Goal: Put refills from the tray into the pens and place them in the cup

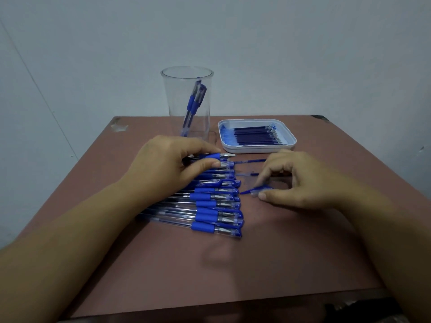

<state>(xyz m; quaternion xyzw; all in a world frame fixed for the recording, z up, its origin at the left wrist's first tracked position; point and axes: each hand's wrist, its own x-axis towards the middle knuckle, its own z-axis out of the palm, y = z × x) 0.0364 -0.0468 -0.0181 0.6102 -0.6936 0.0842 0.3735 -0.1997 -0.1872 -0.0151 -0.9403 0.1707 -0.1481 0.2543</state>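
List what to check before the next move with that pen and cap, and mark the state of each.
1. Left hand grips the pen at the far end of the row: ok.
2. Pen's metal tip bare, uncapped: ok.
3. Right hand pinches the blue cap: ok.
4. Refill seated inside the held pen: cannot tell.
5. Cup upright, room beside the two pens in it: ok.
6. Tray stocked with refills: ok.
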